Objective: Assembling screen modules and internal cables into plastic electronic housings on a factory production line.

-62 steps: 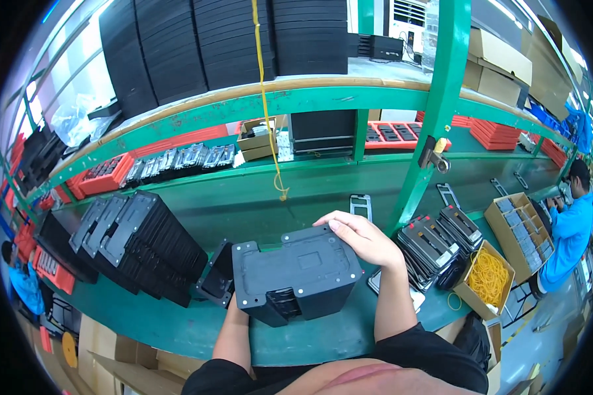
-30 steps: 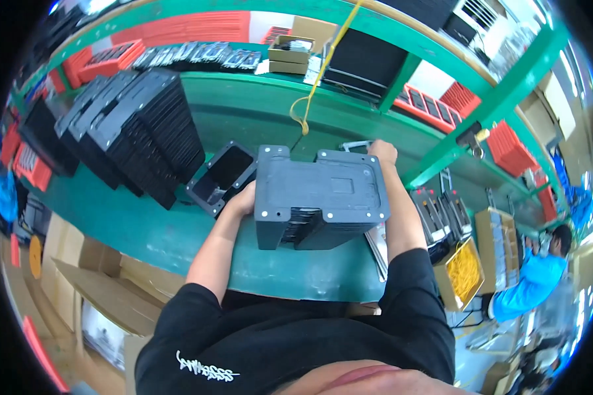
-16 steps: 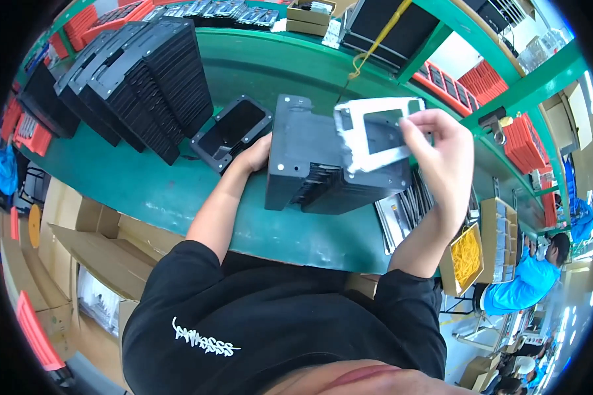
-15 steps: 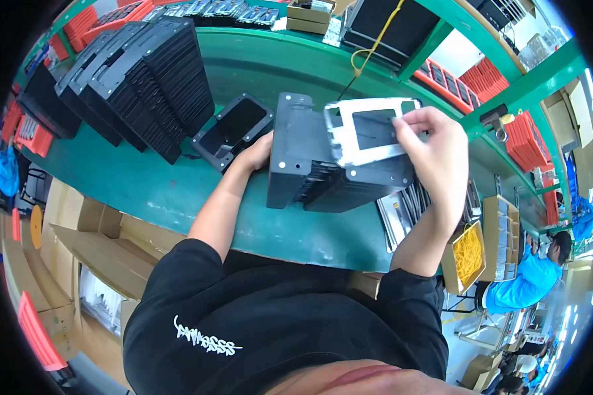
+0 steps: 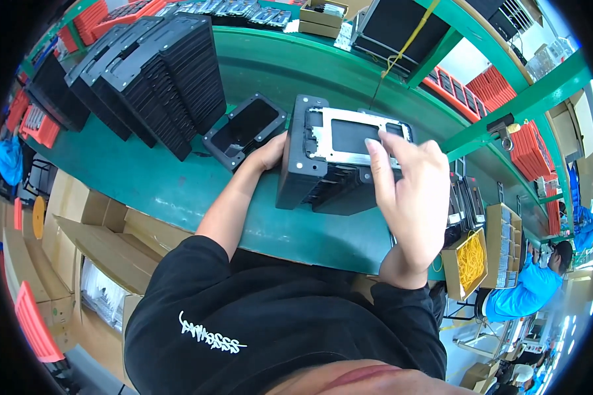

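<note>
A silver metal frame (image 5: 321,133) with rectangular openings lies flat on top of a stack of black trays (image 5: 301,187). My right hand (image 5: 415,197) is over the frame's right part, thumb and forefinger bent towards each other with a gap between them; it holds nothing, and whether the fingertips touch the frame is unclear. My left hand (image 5: 268,155) rests against the stack's left side, its fingers mostly hidden. Just beyond it on the bench lies a single black tray (image 5: 224,146) with a dark recessed middle.
Tall stacks of black trays (image 5: 171,85) stand at the left of the green bench (image 5: 168,191). At the right is a box of yellow bands (image 5: 471,260). An open carton (image 5: 105,247) stands at lower left. A person in blue (image 5: 524,286) sits at far right.
The silver frame, tilted in my right hand before, now lies on the stack. My right hand has let go of it, its fingers parting. My left hand stays by the stack.
</note>
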A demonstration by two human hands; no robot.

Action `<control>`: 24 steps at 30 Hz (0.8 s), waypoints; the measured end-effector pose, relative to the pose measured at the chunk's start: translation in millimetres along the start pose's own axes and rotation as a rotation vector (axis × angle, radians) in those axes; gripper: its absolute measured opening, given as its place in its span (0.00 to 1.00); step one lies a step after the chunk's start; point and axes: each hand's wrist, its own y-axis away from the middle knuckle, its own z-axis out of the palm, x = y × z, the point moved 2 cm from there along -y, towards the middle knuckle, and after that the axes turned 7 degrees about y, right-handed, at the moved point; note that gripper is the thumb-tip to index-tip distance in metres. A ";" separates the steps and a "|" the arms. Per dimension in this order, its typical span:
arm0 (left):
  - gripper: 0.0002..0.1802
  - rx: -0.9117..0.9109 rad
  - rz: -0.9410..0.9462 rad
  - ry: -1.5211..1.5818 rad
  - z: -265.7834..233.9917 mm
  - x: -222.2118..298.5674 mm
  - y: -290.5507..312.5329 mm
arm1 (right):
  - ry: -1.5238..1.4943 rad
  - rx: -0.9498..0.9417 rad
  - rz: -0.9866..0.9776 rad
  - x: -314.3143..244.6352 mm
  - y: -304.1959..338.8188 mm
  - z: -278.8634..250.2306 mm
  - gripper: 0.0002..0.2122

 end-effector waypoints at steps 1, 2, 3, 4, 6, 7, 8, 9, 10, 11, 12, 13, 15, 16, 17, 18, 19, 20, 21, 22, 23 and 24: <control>0.33 -0.001 -0.001 0.001 6.2 6.1 3.0 | -0.013 -0.058 0.026 -0.4 1.1 0.4 0.12; 0.33 0.019 0.006 0.044 11.8 11.8 7.8 | -0.013 -0.059 0.028 1.3 0.9 0.3 0.12; 0.33 0.039 0.011 0.088 18.3 18.1 13.3 | -0.052 -0.058 0.042 4.1 0.5 0.1 0.13; 0.33 0.060 0.018 0.128 21.6 22.1 17.1 | -0.094 -0.054 0.057 6.2 0.1 0.0 0.14; 0.33 0.077 0.010 0.116 24.2 23.2 18.7 | -0.138 -0.049 0.076 10.5 -1.5 2.4 0.14; 0.33 0.093 0.005 0.107 25.4 23.6 18.9 | -0.139 -0.025 0.102 14.0 -3.2 7.0 0.15; 0.33 0.110 -0.001 0.098 26.7 24.1 18.8 | -0.141 -0.002 0.128 17.2 -4.6 11.6 0.15; 0.32 0.128 -0.004 0.088 27.4 24.8 18.2 | -0.143 0.023 0.151 19.4 -5.5 13.8 0.15; 0.32 0.146 -0.006 0.079 27.9 25.5 17.6 | -0.146 0.025 0.153 17.6 -5.0 10.7 0.15; 0.32 0.166 -0.009 0.070 27.4 26.2 17.2 | -0.120 -0.018 0.154 12.4 -4.2 4.8 0.15; 0.32 0.187 -0.012 0.061 26.5 26.8 16.9 | -0.095 -0.061 0.155 7.1 -3.4 -1.0 0.15; 0.32 0.190 -0.012 0.059 24.9 26.5 16.1 | -0.069 -0.105 0.154 4.8 -3.3 -2.5 0.15; 0.31 0.182 -0.016 0.077 25.3 26.7 16.1 | -0.072 -0.041 0.133 9.2 -5.2 0.2 0.15; 0.30 0.179 -0.017 0.087 25.8 26.5 16.7 | -0.072 0.022 0.111 12.3 -6.4 1.5 0.14; 0.30 0.183 -0.019 0.088 26.8 25.7 17.2 | -0.072 0.084 0.088 13.9 -6.8 1.6 0.13; 0.29 0.203 -0.023 0.119 28.8 24.6 17.6 | -0.074 0.081 0.087 14.5 -6.4 1.8 0.13; 0.29 0.221 -0.028 0.148 33.6 28.2 18.0 | -0.052 0.004 0.055 14.3 -6.6 3.4 0.13; 0.28 0.237 -0.034 0.177 35.9 29.3 18.1 | -0.029 -0.073 0.024 14.1 -6.1 4.8 0.12; 0.28 0.231 -0.039 0.176 33.6 26.8 17.6 | -0.003 -0.151 -0.003 13.9 -4.8 6.0 0.11; 0.27 0.203 -0.004 0.139 27.3 22.5 16.8 | 0.002 -0.152 0.008 14.8 -4.2 6.2 0.11; 0.26 0.169 0.030 0.102 18.3 16.1 15.4 | -0.040 -0.104 -0.035 15.3 -4.8 6.6 0.11; 0.25 0.124 0.058 0.064 7.9 9.1 11.8 | -0.074 -0.055 -0.068 16.3 -5.4 7.3 0.10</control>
